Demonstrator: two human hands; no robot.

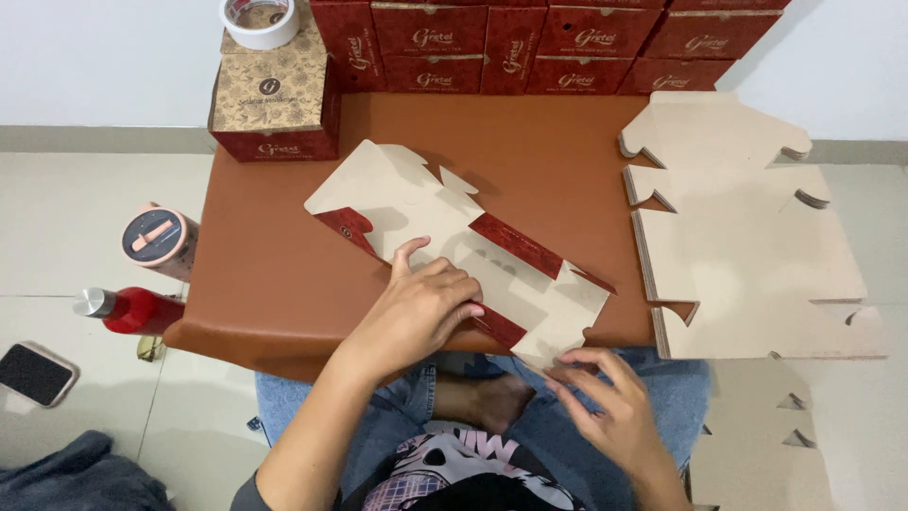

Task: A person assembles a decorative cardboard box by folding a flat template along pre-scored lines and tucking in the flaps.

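Observation:
A flat die-cut cardboard box blank (445,227), kraft brown inside with dark red printed edges, lies diagonally on the brown tabletop (530,151). My left hand (421,308) presses flat on its middle with the fingers close together. My right hand (596,393) pinches the blank's near corner flap at the table's front edge, over my lap. Both hands rest on the same blank.
A stack of flat blanks (747,246) fills the table's right side. Folded red boxes (530,43) line the back edge, beside a patterned box (270,95) with a tape roll (260,19) on top. On the floor at left stand a pink tube (161,238), a red bottle (132,309) and a phone (36,373).

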